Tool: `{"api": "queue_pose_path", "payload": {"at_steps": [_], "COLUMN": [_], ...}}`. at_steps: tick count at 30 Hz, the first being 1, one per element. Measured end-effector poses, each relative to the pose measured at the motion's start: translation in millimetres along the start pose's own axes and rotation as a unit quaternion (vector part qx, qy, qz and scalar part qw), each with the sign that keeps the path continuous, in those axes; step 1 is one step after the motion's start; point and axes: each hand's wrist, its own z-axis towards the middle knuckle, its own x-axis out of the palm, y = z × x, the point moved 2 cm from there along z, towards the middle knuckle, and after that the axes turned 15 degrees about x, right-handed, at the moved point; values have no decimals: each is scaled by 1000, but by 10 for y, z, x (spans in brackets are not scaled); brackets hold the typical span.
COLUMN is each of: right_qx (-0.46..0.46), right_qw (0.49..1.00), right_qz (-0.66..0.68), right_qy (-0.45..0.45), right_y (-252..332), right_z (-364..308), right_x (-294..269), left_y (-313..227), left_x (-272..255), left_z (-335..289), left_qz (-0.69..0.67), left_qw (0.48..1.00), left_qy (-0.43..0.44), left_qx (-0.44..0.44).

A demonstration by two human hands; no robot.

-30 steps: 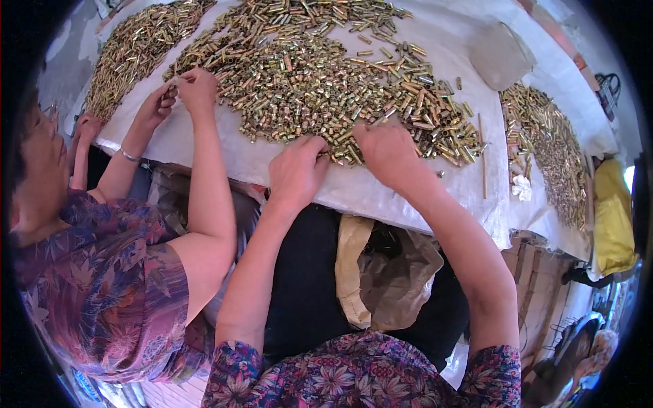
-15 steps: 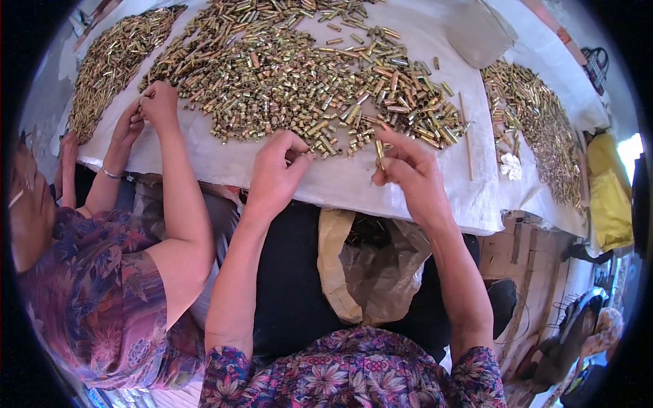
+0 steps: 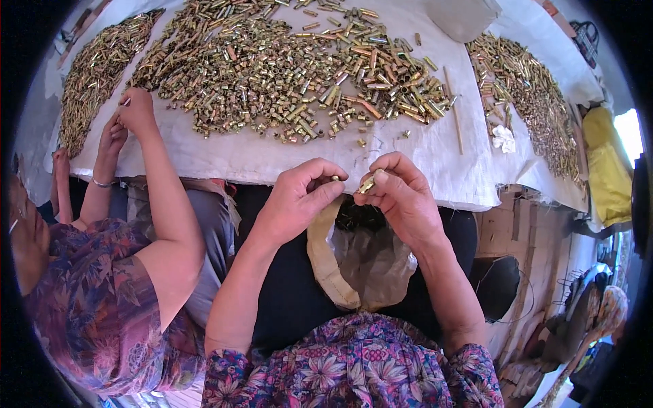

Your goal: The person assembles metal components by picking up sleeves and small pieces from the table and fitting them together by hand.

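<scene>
My right hand (image 3: 411,204) is closed in a pinch around a brass-coloured metal sleeve (image 3: 367,184), held just past the table's front edge. Close beside it, my left hand (image 3: 298,198) pinches a small brass-coloured metal piece (image 3: 335,178) between thumb and forefinger; most of that piece is hidden. The two hands are near each other but apart. Beyond them, a wide heap of brass-coloured sleeves and short rings (image 3: 262,78) covers the white cloth (image 3: 286,158). An open paper sack (image 3: 325,262) sits on my lap below the hands, with dark small pieces inside.
A co-worker's hands (image 3: 129,115) work at the left. More metal pieces lie in a far-left heap (image 3: 102,61) and a right-hand heap (image 3: 527,95). A thin stick (image 3: 454,112), a crumpled white wad (image 3: 503,139) and a yellow cloth (image 3: 605,170) are at the right.
Both hands have drawn back from the heap toward me and come close together above the sack. The sleeve in my right hand has turned from upright to slanted.
</scene>
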Motion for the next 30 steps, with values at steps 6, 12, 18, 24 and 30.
{"api": "queue_pose_path", "payload": {"at_steps": [6,12,18,24,30], "right_qx": [-35,-42,-31,-47,-115], "right_qw": [997,994,990,988,965], "right_qz": [-31,-61,-107,-127,-223], "right_qy": [-59,-84,-90,-73,-70], "right_y": [-68,-64,-72,-126,-142], "right_z": [-90,-168,-220,-232,-291], "right_x": [-83,-35,-35,-75,-53], "left_y": [-82,-164,-128,-116,-109], "left_x": [166,236,238,212,184], "left_z": [-111,-146,-167,-174,-197], "left_qz": [-167,-222,-223,-207,-240], "left_qw": [984,969,972,977,969], "left_qy": [-57,-81,-70,-60,-52], "left_qx": [-39,-71,-28,-10,-30]}}
